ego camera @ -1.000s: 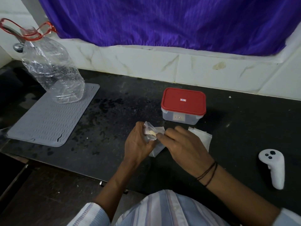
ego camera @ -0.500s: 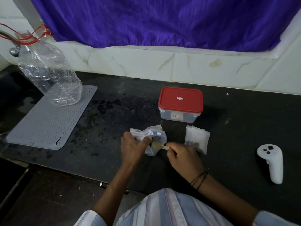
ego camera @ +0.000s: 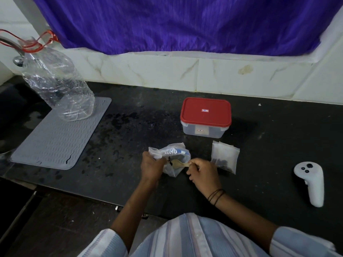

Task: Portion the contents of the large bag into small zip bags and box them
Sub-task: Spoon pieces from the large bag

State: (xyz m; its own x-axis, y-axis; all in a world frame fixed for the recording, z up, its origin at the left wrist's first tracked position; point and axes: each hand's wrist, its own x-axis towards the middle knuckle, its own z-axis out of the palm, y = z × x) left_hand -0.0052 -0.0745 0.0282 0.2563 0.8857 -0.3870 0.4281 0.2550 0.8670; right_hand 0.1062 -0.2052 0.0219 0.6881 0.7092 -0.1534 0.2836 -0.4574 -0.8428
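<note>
I'm seeing left hand (ego camera: 151,168) gripping crumpled clear printed plastic bag (ego camera: 173,157) | right hand (ego camera: 203,175) pinching small wooden spoon (ego camera: 179,163) (bowl inside bag) | black desk (ego camera: 269,145)

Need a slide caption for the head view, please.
Left hand holds the large bag while right hand dips a spoon inside.
</note>
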